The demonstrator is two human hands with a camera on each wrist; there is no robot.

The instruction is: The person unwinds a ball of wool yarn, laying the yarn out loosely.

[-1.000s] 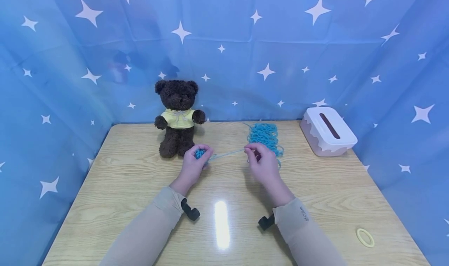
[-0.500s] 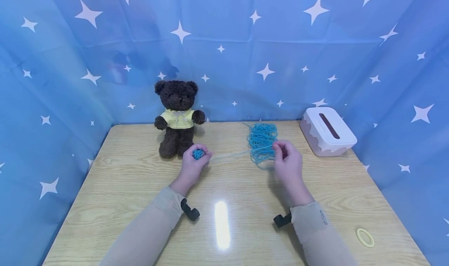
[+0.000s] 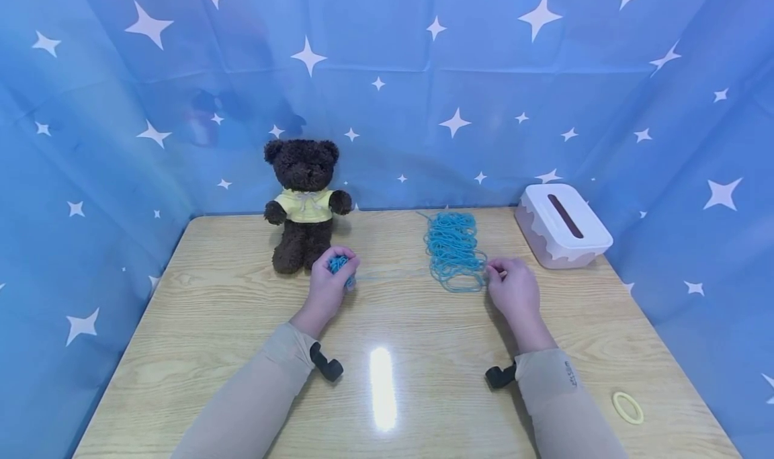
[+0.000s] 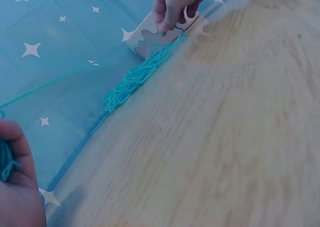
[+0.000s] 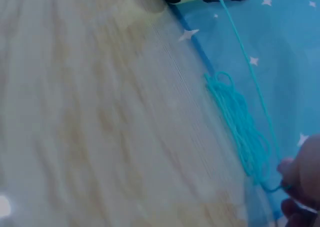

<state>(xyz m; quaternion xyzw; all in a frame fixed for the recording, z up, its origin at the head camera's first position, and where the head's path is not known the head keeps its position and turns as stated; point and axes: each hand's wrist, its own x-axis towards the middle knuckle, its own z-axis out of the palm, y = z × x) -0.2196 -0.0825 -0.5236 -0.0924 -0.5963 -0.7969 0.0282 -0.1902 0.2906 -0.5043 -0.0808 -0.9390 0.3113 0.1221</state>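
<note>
Left hand [image 3: 326,285]: its grip grasps a wound bundle [image 3: 337,264], with thumb and fingers curled round it; in the head view it lies just in front of the teddy's feet.
Right hand [image 3: 515,289]: its grip pinches a thin strand [image 5: 257,87] between thumb and fingers, just beside the right front corner of the loose yarn.
Wound bundle: blue yarn, partly hidden inside the left hand, loops showing between thumb and fingers.
Strand: runs from the left hand across to the right hand, faint in the head view but clear in the right wrist view; a short darker length links the right fingers to the loose yarn.
Loose yarn [image 3: 452,244]: blue, in flat overlapping loops near the back edge of the tabletop [image 3: 199,311], between the teddy and the box.
Teddy [image 3: 304,169]: dark brown, upright at the back, in a yellow hooded top [image 3: 305,208].
Box [image 3: 557,236]: white lid with a dark slot, pinkish sides with a scalloped white edge, at the right rear.
Ring [image 3: 615,402]: pale yellow, flat at the right front.
Sleeves [image 3: 254,392]: beige on both arms, each with a black strap [image 3: 328,367] near the cuff.
Curtain [image 3: 254,56]: blue with white stars, behind the tabletop and along its sides.
</note>
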